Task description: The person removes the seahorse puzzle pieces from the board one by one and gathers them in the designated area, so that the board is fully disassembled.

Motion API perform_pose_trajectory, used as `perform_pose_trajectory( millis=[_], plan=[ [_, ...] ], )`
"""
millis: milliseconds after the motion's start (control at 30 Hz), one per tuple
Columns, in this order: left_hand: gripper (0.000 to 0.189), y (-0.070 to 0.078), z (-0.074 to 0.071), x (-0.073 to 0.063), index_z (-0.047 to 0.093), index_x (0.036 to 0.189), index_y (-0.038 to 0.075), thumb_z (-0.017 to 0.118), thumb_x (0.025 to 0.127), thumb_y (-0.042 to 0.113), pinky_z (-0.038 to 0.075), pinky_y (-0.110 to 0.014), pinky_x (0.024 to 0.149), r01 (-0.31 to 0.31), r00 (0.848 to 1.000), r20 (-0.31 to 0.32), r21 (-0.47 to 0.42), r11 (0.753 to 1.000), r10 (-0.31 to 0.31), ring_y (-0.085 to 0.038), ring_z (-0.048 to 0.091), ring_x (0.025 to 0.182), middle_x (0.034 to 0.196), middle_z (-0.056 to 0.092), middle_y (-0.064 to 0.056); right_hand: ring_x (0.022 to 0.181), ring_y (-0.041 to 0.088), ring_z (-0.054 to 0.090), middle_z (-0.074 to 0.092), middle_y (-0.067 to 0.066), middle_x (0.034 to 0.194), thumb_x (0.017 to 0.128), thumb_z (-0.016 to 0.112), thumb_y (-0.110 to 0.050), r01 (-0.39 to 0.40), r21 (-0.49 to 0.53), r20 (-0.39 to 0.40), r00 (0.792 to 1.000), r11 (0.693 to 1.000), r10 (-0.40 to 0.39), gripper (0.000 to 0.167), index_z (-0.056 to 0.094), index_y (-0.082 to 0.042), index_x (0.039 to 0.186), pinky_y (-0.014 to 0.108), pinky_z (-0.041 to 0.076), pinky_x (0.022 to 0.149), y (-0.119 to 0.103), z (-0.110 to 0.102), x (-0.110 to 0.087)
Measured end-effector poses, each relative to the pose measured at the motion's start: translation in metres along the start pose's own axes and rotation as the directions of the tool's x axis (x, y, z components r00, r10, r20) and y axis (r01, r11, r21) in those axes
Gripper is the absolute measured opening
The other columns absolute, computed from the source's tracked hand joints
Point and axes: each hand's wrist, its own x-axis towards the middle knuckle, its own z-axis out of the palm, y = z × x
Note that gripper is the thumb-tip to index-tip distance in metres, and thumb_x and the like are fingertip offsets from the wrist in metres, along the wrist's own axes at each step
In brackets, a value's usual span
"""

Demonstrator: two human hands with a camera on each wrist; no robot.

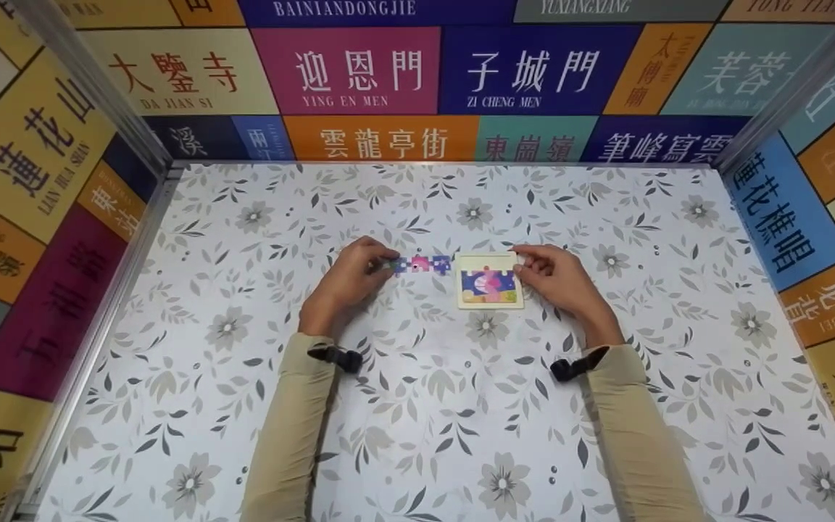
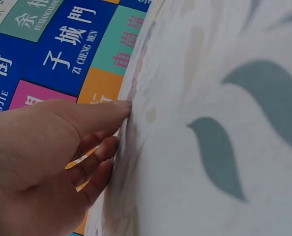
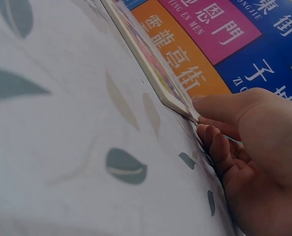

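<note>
On the floral-patterned tabletop (image 1: 454,413), the left hand (image 1: 358,272) pinches a jigsaw strip (image 1: 421,264) by its left end. Fingers curled, the right hand (image 1: 561,277) grips the puzzle tray (image 1: 490,305) near its upper right corner.

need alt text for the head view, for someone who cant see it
A person's left hand holds one end of a short row of blue-and-pink jigsaw pieces; the right hand grips the upper right corner of a square cream puzzle tray, partly filled. Beneath is a white tabletop with grey leaves and flowers.
</note>
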Motion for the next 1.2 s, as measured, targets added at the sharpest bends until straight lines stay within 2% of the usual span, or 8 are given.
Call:
perform_pose_trajectory(
  millis=[267, 433, 667, 800, 867, 1033, 1067, 1200],
  plan=[
    [0.035, 0.028, 0.009, 0.009, 0.075, 0.134, 0.001, 0.075, 0.100, 0.008, 0.048, -0.050, 0.109, 0.023, 1.000, -0.017, 0.046, 0.999, -0.022, -0.038, 0.063, 0.119, 0.128, 0.072, -0.019, 0.090, 0.015, 0.058, 0.066, 0.014, 0.111, 0.103, 0.075, -0.019, 0.001, -0.001, -0.011, 1.000, 1.000, -0.001, 0.043, 0.070, -0.011, 0.145, 0.016, 0.048, 0.076, 0.000, 0.000, 0.000],
    [0.035, 0.060, 0.031, 0.022, 0.074, 0.134, 0.002, 0.075, 0.100, 0.011, 0.050, -0.048, 0.110, -0.064, 0.997, 0.056, 0.073, 0.995, 0.060, -0.037, 0.064, 0.119, 0.126, 0.073, -0.020, 0.090, 0.016, 0.057, 0.065, 0.013, 0.110, 0.103, 0.075, -0.018, -0.007, -0.011, -0.017, 1.000, 1.000, 0.007, 0.041, 0.071, -0.012, 0.144, 0.017, 0.047, 0.076, 0.002, 0.001, 0.000],
    [0.035, 0.097, 0.072, 0.044, 0.072, 0.137, -0.001, 0.070, 0.103, 0.008, 0.055, -0.046, 0.104, -0.142, 0.975, 0.177, 0.019, 0.990, 0.137, -0.035, 0.068, 0.116, 0.127, 0.072, -0.021, 0.090, 0.017, 0.059, 0.065, 0.010, 0.108, 0.102, 0.076, -0.017, -0.012, -0.028, -0.022, 1.000, 1.000, 0.011, 0.039, 0.072, -0.013, 0.141, 0.018, 0.049, 0.076, 0.003, 0.001, 0.002],
    [0.034, 0.105, 0.090, 0.052, 0.073, 0.135, -0.002, 0.068, 0.102, 0.006, 0.055, -0.041, 0.104, -0.167, 0.973, 0.168, 0.027, 0.986, 0.160, -0.033, 0.068, 0.115, 0.126, 0.072, -0.021, 0.089, 0.014, 0.060, 0.066, 0.010, 0.107, 0.102, 0.076, -0.015, 0.001, -0.023, -0.020, 1.000, 1.000, -0.001, 0.039, 0.073, -0.012, 0.141, 0.017, 0.050, 0.075, 0.002, 0.001, 0.003],
    [0.035, 0.097, 0.102, 0.059, 0.073, 0.135, 0.000, 0.069, 0.101, 0.009, 0.056, -0.037, 0.101, -0.172, 0.974, 0.156, 0.040, 0.984, 0.164, -0.029, 0.069, 0.111, 0.124, 0.072, -0.018, 0.088, 0.014, 0.060, 0.067, 0.010, 0.107, 0.102, 0.075, -0.015, 0.007, -0.024, -0.017, 1.000, 1.000, -0.007, 0.039, 0.072, -0.011, 0.141, 0.016, 0.050, 0.075, 0.002, 0.001, 0.003],
    [0.036, 0.095, 0.115, 0.068, 0.074, 0.134, 0.003, 0.068, 0.099, 0.007, 0.057, -0.032, 0.097, -0.139, 0.984, 0.122, 0.050, 0.989, 0.132, -0.025, 0.069, 0.105, 0.120, 0.072, -0.014, 0.089, 0.014, 0.061, 0.068, 0.011, 0.110, 0.104, 0.074, -0.017, 0.012, -0.025, -0.007, 1.000, 1.000, -0.012, 0.040, 0.071, -0.012, 0.143, 0.016, 0.050, 0.075, 0.001, 0.001, 0.002],
    [0.037, 0.103, 0.111, 0.066, 0.074, 0.134, 0.002, 0.068, 0.098, 0.003, 0.057, -0.033, 0.097, -0.125, 0.986, 0.121, 0.049, 0.991, 0.119, -0.026, 0.069, 0.106, 0.120, 0.072, -0.016, 0.088, 0.013, 0.061, 0.068, 0.011, 0.110, 0.104, 0.074, -0.017, 0.013, -0.027, -0.008, 1.000, 1.000, -0.013, 0.040, 0.071, -0.011, 0.143, 0.016, 0.050, 0.075, 0.001, 0.001, 0.002],
    [0.035, 0.095, 0.121, 0.070, 0.075, 0.132, 0.002, 0.068, 0.098, 0.006, 0.056, -0.034, 0.095, -0.122, 0.988, 0.107, 0.071, 0.990, 0.114, -0.023, 0.066, 0.103, 0.119, 0.070, -0.014, 0.088, 0.013, 0.061, 0.067, 0.010, 0.109, 0.103, 0.075, -0.016, 0.010, -0.029, -0.014, 1.000, 1.000, -0.010, 0.039, 0.072, -0.011, 0.141, 0.016, 0.050, 0.075, 0.000, 0.001, 0.003]
  ],
)
